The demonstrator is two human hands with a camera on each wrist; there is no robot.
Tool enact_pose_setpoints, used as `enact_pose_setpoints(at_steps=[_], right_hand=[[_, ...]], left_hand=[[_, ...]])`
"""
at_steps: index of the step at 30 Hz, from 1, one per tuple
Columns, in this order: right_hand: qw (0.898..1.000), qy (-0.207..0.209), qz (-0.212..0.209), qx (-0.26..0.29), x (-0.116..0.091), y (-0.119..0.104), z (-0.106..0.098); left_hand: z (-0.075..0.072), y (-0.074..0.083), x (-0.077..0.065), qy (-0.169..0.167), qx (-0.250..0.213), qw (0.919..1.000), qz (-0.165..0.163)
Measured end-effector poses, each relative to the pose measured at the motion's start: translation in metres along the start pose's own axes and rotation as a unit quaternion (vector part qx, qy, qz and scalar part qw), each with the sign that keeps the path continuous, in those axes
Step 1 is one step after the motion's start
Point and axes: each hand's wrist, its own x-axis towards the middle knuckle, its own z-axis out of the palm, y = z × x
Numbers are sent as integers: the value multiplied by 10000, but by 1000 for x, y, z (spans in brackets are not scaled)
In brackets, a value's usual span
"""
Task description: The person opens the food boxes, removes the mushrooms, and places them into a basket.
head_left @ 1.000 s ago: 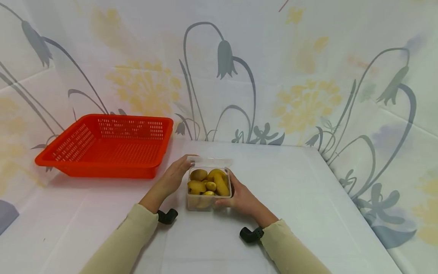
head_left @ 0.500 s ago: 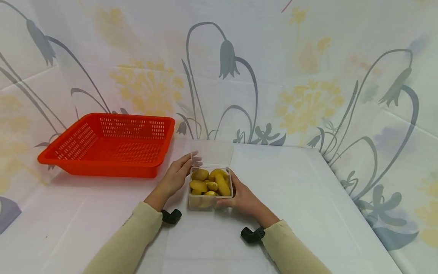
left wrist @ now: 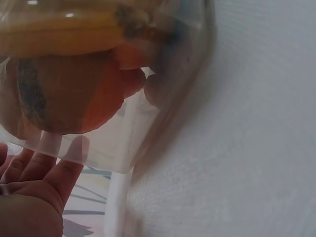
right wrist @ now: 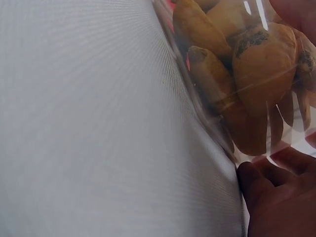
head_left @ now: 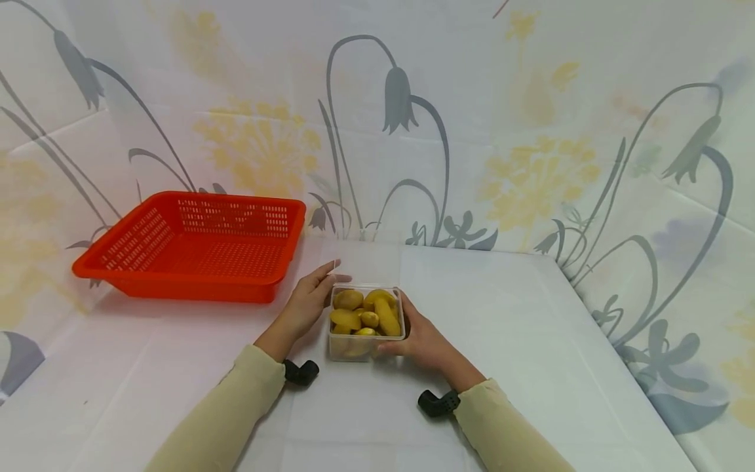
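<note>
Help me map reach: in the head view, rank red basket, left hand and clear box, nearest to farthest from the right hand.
1. Clear plastic box: gripped.
2. Left hand: left of box.
3. Red plastic basket: farther left.

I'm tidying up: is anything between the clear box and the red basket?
Yes: the left hand, at the left of the clear box, stands between it and the red basket. Nothing else visible does.

The container (head_left: 349, 349) looks glossy plastic, the basket (head_left: 194, 290) plastic, the sleeves (head_left: 221, 410) matt cloth.
</note>
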Motion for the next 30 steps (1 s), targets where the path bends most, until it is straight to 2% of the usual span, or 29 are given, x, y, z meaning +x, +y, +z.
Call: enact_pose_setpoints(at_steps=[5, 10, 14, 18, 22, 30], right_hand=[[10000, 23, 6, 18, -1, 0, 0], [10000, -12, 55, 67, -1, -1, 0], [9993, -151, -113, 314, -1, 1, -2], [9964, -343, -372, 683, -1, 4, -5], [9952, -440, -487, 719, -1, 6, -6], [9955, -432, -366, 763, -1, 5, -4]], left_hand=[[2, -1, 3, 139, -82, 9998, -118], [2, -2, 4, 136, -316, 9992, -194], [2, -2, 4, 162, -395, 9986, -313], [2, -1, 3, 189, -311, 9985, -400], [1, 1, 2, 168, -162, 9989, -405], [1, 0, 2, 132, -24, 9988, -478]])
